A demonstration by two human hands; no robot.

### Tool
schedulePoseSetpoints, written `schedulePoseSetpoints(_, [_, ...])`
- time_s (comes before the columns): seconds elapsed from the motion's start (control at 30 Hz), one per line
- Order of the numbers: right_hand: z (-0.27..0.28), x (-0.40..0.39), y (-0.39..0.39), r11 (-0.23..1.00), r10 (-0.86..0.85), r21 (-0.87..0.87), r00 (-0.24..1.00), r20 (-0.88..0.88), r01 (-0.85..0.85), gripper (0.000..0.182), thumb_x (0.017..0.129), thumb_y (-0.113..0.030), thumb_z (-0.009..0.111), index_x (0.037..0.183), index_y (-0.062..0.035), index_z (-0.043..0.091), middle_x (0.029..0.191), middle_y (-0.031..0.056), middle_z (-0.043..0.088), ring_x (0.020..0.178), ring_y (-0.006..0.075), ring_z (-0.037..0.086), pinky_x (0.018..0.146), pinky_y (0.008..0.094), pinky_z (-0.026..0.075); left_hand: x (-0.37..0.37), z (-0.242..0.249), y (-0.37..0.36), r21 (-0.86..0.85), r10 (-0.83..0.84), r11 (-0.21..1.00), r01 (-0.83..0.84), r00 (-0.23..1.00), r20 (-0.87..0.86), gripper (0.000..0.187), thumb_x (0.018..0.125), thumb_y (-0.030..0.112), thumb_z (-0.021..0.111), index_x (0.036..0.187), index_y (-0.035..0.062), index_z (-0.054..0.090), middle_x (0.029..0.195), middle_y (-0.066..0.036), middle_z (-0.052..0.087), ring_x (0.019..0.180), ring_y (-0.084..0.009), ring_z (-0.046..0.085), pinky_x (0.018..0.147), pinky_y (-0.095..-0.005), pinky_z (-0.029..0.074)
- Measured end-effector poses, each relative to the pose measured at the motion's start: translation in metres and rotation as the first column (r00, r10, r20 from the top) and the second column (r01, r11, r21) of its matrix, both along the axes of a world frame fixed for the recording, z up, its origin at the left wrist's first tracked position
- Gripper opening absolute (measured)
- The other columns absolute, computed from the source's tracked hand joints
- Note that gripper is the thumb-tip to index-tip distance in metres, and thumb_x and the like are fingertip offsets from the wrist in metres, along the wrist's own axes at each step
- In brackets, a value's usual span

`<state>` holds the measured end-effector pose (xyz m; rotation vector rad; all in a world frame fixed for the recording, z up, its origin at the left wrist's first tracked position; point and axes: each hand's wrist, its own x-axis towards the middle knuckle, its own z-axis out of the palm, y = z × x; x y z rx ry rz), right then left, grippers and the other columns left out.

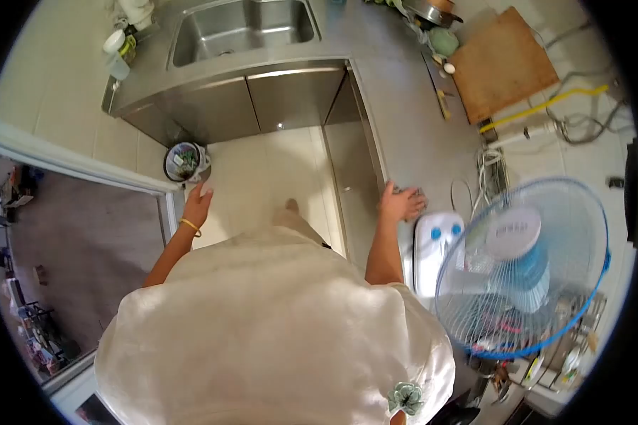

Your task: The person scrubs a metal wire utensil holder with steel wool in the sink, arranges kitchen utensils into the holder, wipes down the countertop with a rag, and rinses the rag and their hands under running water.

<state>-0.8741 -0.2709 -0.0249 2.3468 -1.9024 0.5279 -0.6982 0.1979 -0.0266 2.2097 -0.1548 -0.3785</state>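
My left hand (198, 205), with a yellow bangle at the wrist, hangs over the floor near the doorway. It holds nothing, and its fingers are apart. Just beyond it stands a small bin (185, 161) with a liner and rubbish inside. My right hand (403, 203) rests on the steel counter (411, 134) near its front edge, with fingers spread. Dark patches show by its fingertips, too small to make out. Close beside that hand lies a white appliance with blue knobs (427, 258).
A blue-rimmed fan (515, 234) stands at the right. A sink (244, 32) is set in the far counter. A wooden board (503, 67), a knife (439, 95) and pots are at the back right. Cables hang along the right wall. A doorway opens at left.
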Motion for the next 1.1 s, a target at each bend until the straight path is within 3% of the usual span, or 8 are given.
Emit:
schedulePoseSetpoints(0.33, [-0.008,0.247,-0.088,0.968,0.202,0.155,0.979,-0.009,-0.198,0.076,0.078,-0.052,0.050,0.131,0.0010,0.035,0.136,0.0308,0.025,0.128,0.0434,0.021,0.104,0.0519,0.014,0.163,0.005,-0.040,0.010,0.139,0.990,-0.139,0.989,-0.052,0.057,0.087,0.035,0.050,0.125,-0.0065,0.041,0.124,-0.024,0.046,0.116,-0.0309,0.045,0.095,-0.0344,0.036])
schedulePoseSetpoints(0.47, [-0.041,0.357,-0.119,0.947,0.319,-0.052,0.944,0.079,-0.316,0.075,0.077,-0.051,0.052,0.130,-0.0006,0.038,0.134,0.0292,0.030,0.127,0.0428,0.024,0.104,0.0507,0.016,0.244,0.010,-0.063,0.002,0.023,1.000,-0.023,0.999,-0.027,0.054,0.088,0.032,0.052,0.124,-0.0061,0.042,0.121,-0.022,0.048,0.104,-0.0261,0.051,0.090,-0.0329,0.039])
schedulePoseSetpoints(0.6, [-0.041,0.457,-0.122,0.870,0.492,-0.086,0.864,0.105,-0.485,0.063,0.076,-0.038,0.056,0.125,0.0003,0.042,0.130,0.0291,0.035,0.123,0.0426,0.031,0.103,0.0495,0.022,0.337,0.020,-0.086,-0.017,-0.045,0.999,0.048,0.986,0.158,0.051,0.088,0.029,0.052,0.126,-0.0029,0.041,0.111,-0.017,0.052,0.098,-0.0195,0.053,0.085,-0.0301,0.041])
schedulePoseSetpoints(0.8, [-0.065,0.581,-0.017,0.705,0.707,-0.224,0.690,0.154,-0.673,0.032,0.075,-0.007,0.049,0.106,0.0020,0.054,0.110,0.0243,0.053,0.107,0.0375,0.048,0.093,0.0457,0.036,0.439,0.056,-0.140,-0.193,-0.171,0.966,0.172,0.985,0.019,0.043,0.089,0.024,0.051,0.125,0.0014,0.044,0.114,-0.017,0.049,0.093,-0.0201,0.055,0.080,-0.0302,0.044])
schedulePoseSetpoints(0.83, [-0.034,0.597,0.016,0.665,0.731,0.057,0.664,0.157,-0.745,0.027,0.075,-0.001,0.046,0.101,-0.0001,0.055,0.099,0.0197,0.057,0.096,0.0322,0.054,0.083,0.0447,0.041,0.451,0.053,-0.152,-0.172,-0.223,0.958,0.229,0.973,0.057,0.042,0.089,0.024,0.051,0.124,0.0013,0.044,0.115,-0.017,0.049,0.093,-0.0203,0.055,0.080,-0.0305,0.044])
schedulePoseSetpoints(1.0, [-0.004,0.653,0.046,0.491,0.482,0.124,0.387,0.786,-0.862,0.025,0.080,-0.006,0.050,0.104,-0.0012,0.056,0.094,0.0163,0.058,0.088,0.0326,0.056,0.079,0.0416,0.043,0.497,0.059,-0.217,-0.183,-0.415,0.885,0.429,0.903,0.112,0.041,0.089,0.024,0.051,0.122,0.0001,0.045,0.114,-0.017,0.049,0.096,-0.0239,0.055,0.083,-0.0321,0.044])
schedulePoseSetpoints(1.07, [0.045,0.628,0.025,0.500,0.279,0.229,0.405,0.871,-0.835,0.028,0.082,-0.011,0.052,0.108,-0.0015,0.057,0.103,0.0183,0.058,0.096,0.0337,0.055,0.085,0.0394,0.042,0.500,0.062,-0.232,-0.183,-0.444,0.869,0.459,0.888,0.121,0.041,0.089,0.024,0.051,0.121,0.0007,0.046,0.114,-0.017,0.049,0.095,-0.0246,0.055,0.083,-0.0326,0.044])
schedulePoseSetpoints(1.1, [0.031,0.608,-0.003,0.599,0.432,0.073,0.398,0.809,-0.797,0.027,0.083,-0.013,0.052,0.107,-0.0014,0.057,0.111,0.0172,0.057,0.102,0.0308,0.055,0.088,0.0364,0.042,0.499,0.054,-0.234,-0.176,-0.453,0.869,0.463,0.887,0.094,0.041,0.088,0.024,0.052,0.121,0.0011,0.046,0.114,-0.017,0.049,0.095,-0.0245,0.055,0.082,-0.0327,0.044])
